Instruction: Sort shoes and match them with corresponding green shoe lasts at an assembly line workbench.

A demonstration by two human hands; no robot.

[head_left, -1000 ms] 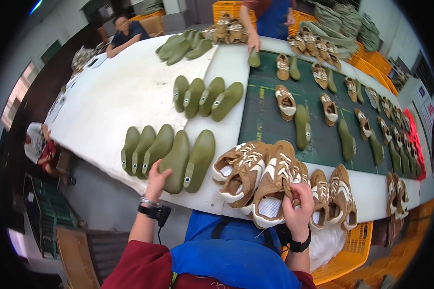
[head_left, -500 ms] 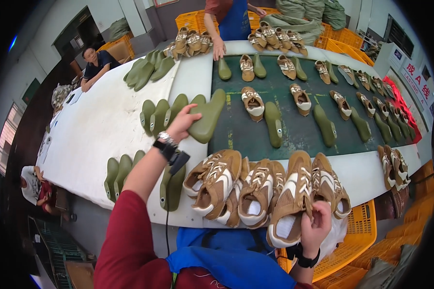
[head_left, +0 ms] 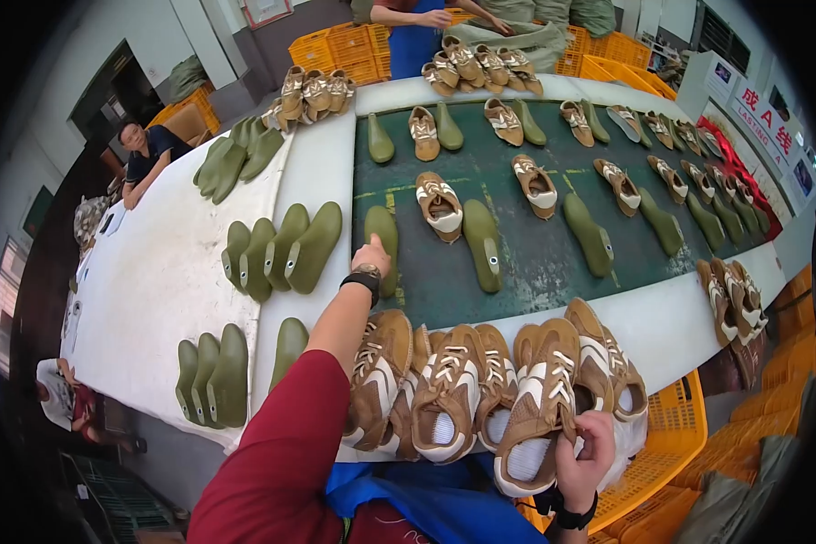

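Brown shoes [head_left: 437,204] and green lasts [head_left: 482,245] already line the mat [head_left: 535,276], the left hand [head_left: 374,257], one finger extended, grip unclear, touching a last [head_left: 383,223] by its left edge, while the right hand [head_left: 586,461] pinches one shoe [head_left: 544,394] among more waiting at the bench's [head_left: 675,319] near edge.

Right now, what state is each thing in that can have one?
Left hand: touching the green last
Green last: lying on the dark mat
Right hand: pinching the brown shoe
Brown shoe: laced, collar open
Dark mat: flat on the table
Yellow crate: partly hidden
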